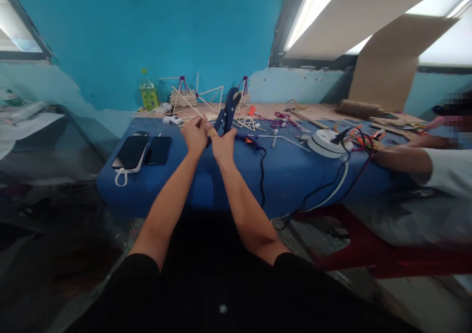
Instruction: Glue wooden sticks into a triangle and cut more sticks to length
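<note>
My left hand point(195, 135) is closed on a thin pale wooden stick point(187, 102), pinched near its lower end, which slants up to the left. Beside it my right hand point(223, 146) is wrapped round a pair of dark blue cutters point(230, 108), held with the head up. The stick's lower end is near the cutters; whether it touches the blades I cannot tell. A blue glue gun point(251, 141) with an orange trigger lies just right of my right hand. Behind the hands stand stick structures, one with a purple-bound top point(182, 89).
Two phones point(130, 151) point(158, 150) lie on the blue-covered table point(184, 188) at the left. A green-labelled bottle point(149, 94) stands behind them. At the right are a round white power socket point(326, 142) with hanging cables, a brown roll point(357, 108) and a co-worker's arm point(403, 161).
</note>
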A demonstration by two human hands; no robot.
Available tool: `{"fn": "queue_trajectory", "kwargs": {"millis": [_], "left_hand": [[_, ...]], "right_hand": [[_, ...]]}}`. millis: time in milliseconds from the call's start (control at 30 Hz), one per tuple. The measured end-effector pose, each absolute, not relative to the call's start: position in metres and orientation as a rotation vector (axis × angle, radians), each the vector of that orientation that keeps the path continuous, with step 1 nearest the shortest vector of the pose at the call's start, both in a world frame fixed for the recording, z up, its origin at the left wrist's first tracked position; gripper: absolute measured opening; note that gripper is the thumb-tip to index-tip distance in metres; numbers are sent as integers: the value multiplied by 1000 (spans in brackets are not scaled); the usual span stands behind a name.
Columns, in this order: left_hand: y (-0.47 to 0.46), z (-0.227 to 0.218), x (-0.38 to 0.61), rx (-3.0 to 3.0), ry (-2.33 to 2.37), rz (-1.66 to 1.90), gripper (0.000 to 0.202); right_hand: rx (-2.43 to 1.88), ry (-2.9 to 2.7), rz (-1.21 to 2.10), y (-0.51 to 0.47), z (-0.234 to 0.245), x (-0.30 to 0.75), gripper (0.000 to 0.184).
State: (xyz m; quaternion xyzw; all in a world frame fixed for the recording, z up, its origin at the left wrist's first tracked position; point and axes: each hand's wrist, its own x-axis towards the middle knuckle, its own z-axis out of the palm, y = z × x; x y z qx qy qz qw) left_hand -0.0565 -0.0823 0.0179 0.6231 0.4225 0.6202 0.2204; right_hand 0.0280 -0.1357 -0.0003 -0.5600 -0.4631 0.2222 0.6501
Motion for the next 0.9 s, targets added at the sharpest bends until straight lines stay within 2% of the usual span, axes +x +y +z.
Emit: {"fn": "queue_trajectory", "kwargs": {"millis": [100,233,300,400,533,700,800,900], "left_hand": [[-88,19,-56,1734,1166,1725,22],[-86,20,-59,1742,1158,1698,22],[-81,19,-61,1755,1153,1614,22],[-73,13,-60,1802,1114,1423,20],[-68,2,-52,1877,898,1147,14],[-69,-9,-45,1979,742,931,14],[-68,-12,-44,2020,756,855,16],[-66,-14,-45,1994,755,815,16]], "right_hand": [[-1175,-892,534,-124,0,17,56],[-1083,-778,761,-123,11,31,26],[-1042,-794,907,-131,21,56,27],[-983,-950,932,-148,38,108,42],[-1176,-1224,746,-176,61,179,52],[-1677,-1803,125,-202,85,242,40],[-1894,-2092,-241,-208,84,255,52],[-1966,-2189,-358,-204,73,249,59]]}}
